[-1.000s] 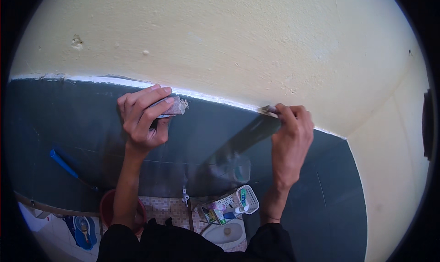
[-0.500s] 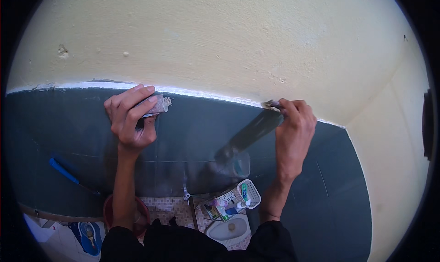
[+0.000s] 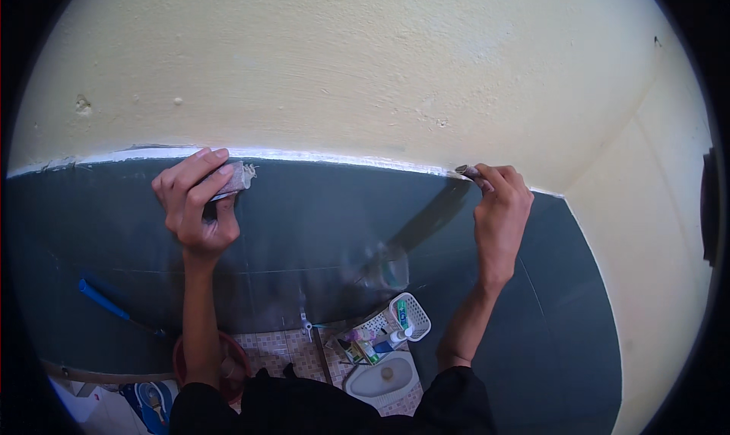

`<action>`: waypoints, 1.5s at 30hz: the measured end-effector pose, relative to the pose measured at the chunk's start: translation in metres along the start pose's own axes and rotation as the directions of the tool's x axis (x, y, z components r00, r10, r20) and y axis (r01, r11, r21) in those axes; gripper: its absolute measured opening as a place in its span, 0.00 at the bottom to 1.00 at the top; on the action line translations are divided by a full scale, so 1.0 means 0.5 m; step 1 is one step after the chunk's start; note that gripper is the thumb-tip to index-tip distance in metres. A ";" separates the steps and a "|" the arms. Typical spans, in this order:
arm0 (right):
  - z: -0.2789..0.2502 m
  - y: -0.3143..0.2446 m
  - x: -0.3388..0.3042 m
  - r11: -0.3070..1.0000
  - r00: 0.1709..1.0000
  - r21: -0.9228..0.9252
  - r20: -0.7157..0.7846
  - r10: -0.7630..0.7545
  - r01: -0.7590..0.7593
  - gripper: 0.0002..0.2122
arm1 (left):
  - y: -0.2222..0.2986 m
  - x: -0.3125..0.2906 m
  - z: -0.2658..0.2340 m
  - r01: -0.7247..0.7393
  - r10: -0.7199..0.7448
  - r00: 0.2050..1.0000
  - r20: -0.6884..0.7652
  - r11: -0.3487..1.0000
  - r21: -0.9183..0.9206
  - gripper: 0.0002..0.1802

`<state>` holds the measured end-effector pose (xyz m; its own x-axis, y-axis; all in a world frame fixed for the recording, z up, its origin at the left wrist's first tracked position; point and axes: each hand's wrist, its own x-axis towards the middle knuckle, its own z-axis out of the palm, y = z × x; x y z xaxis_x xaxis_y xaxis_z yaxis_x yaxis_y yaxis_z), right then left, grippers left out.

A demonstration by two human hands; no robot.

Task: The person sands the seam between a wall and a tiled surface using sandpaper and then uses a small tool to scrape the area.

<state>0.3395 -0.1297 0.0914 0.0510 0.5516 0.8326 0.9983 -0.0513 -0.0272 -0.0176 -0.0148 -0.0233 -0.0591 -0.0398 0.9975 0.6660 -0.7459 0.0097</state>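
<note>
A white strip (image 3: 334, 159) runs along the seam where the cream painted wall (image 3: 304, 70) meets dark grey-green tiles (image 3: 319, 214). On the tiles just below that strip rests my left hand (image 3: 196, 203), its fingers wrapped around a greyish-brown roll (image 3: 242, 176) with a frayed pale end. Farther right, my right hand (image 3: 503, 214) pinches a small dark rolled piece (image 3: 466, 171), perhaps sandpaper, and its tip meets the strip. The fingers cover the rest of that piece.
Below are a squat toilet (image 3: 384, 378), a white basket (image 3: 411, 317) of toiletries, a tap (image 3: 306, 322) and a red basin (image 3: 228, 359). A blue-handled tool (image 3: 103, 300) is at the left; a blue tray (image 3: 152, 404) with a brush lies lower left.
My right hand has slid rightward along the white strip with the small rolled piece. The whole view has shifted a little; my left hand keeps its grip on the greyish-brown roll.
</note>
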 end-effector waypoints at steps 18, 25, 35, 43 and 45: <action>0.022 0.009 0.009 0.967 0.986 0.200 -0.094 -0.140 0.157 0.17 | -0.004 0.001 0.002 -0.028 0.028 1.000 -0.009 1.000 0.001 0.13; 0.079 0.084 -0.007 0.945 0.950 0.167 -0.187 -0.251 0.282 0.17 | -0.004 -0.006 0.003 -0.016 0.016 1.000 -0.015 1.000 0.000 0.13; 0.015 0.088 -0.003 0.976 0.973 0.149 -0.191 -0.128 0.158 0.14 | -0.007 -0.003 0.009 -0.025 0.025 1.000 -0.019 1.000 -0.002 0.13; 0.115 0.171 -0.016 0.957 0.930 0.091 -0.278 -0.241 0.275 0.20 | -0.010 -0.011 -0.008 -0.011 0.012 1.000 -0.013 1.000 0.012 0.11; 0.132 0.259 -0.035 0.974 0.939 0.083 -0.295 -0.178 0.211 0.20 | -0.013 -0.019 -0.001 -0.009 0.009 1.000 0.003 1.000 0.017 0.11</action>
<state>0.4700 -0.0910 0.0368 -0.1385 0.2810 0.9497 0.9854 0.1352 0.1037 -0.0218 -0.0098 -0.0326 -0.0515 -0.0445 0.9977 0.6787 -0.7344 0.0023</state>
